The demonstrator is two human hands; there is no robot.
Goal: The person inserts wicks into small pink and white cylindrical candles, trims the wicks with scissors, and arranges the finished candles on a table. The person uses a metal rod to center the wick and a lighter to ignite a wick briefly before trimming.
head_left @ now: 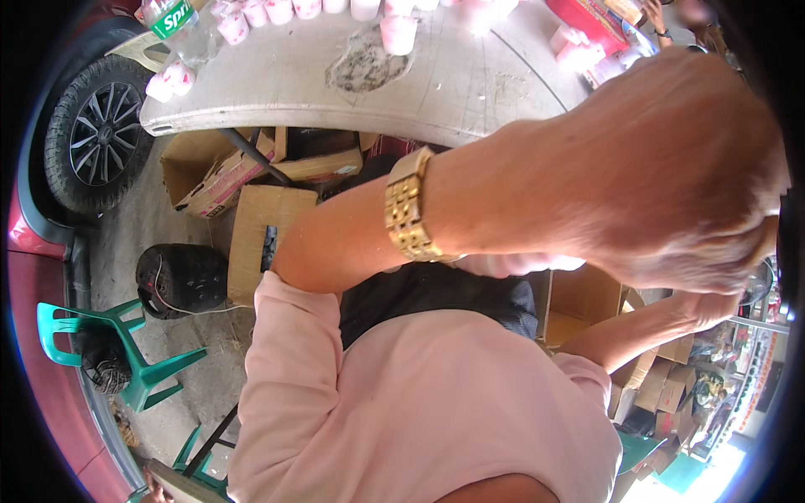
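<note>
My left hand (pixel 671 168) is large and close at the upper right, its arm crossing in front of me with a gold watch (pixel 408 205) on the wrist. Its fingers curl closed near the right edge; whatever they hold, if anything, is hidden. Just below, my right hand (pixel 711 310) comes up close to the left one, with its fingers out of sight. A blurred pink-and-white thing (pixel 520 265) shows under my left wrist. Farther off, a pink-and-white cup (pixel 398 36) stands on the pale table (pixel 277 88), apart from both hands.
Several similar cups (pixel 279 10) line the table's far side, with a clear plastic bottle (pixel 189 38) at its left. Cardboard boxes (pixel 272 222) lie beneath. Left are a black container (pixel 180 281), a green plastic chair (pixel 147 356) and a red vehicle's wheel (pixel 102 134).
</note>
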